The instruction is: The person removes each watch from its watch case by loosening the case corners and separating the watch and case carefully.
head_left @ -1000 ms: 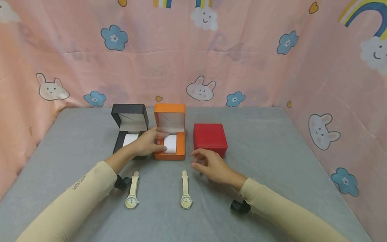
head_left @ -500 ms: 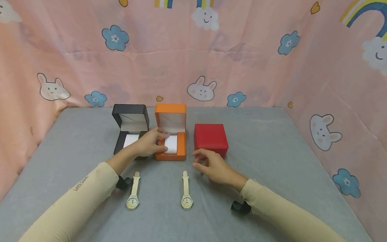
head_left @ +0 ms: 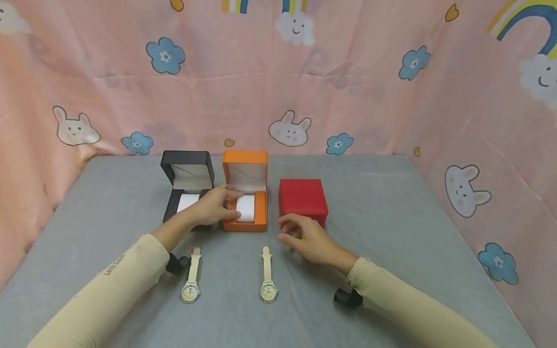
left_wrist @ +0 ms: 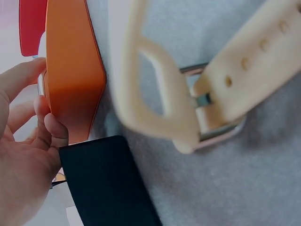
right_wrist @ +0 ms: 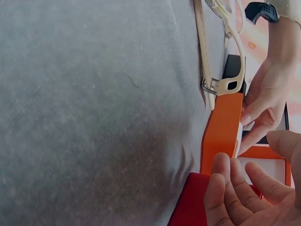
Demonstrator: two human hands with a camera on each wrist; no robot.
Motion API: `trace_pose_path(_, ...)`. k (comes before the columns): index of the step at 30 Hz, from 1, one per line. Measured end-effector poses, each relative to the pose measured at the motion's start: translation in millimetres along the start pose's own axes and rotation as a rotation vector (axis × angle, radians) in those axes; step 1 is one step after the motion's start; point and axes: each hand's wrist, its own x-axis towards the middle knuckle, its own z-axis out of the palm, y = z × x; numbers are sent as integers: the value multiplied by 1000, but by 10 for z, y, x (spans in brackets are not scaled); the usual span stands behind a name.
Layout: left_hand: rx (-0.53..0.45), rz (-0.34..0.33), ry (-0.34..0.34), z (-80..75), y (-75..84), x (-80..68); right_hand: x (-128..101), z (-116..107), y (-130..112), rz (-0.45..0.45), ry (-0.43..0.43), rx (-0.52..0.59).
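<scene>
Head view: left hand [head_left: 213, 205] pinches the cushion [head_left: 247, 208] in the orange box [head_left: 245, 226], where a crooked pull could jam it; right hand [head_left: 310, 240], loosely curled, holds nothing.

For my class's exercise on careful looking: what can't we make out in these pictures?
Red box, head view: shut, so its inside is hidden.
White cushion, head view: left side partly hidden by the left hand.
Watches, head view: fine dial markings too small.
Black box, left wrist view: cut off by bottom edge.
</scene>
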Motion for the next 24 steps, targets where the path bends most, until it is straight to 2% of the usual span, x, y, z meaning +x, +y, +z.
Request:
trace_pose_path(10,-28,22,-11,-52,36,14,-9,-47,-33,-4,23,-20)
trace_pose_path(24,-71,-1,1,-70,52,-58,-12,-94,-39,-4,27,-20)
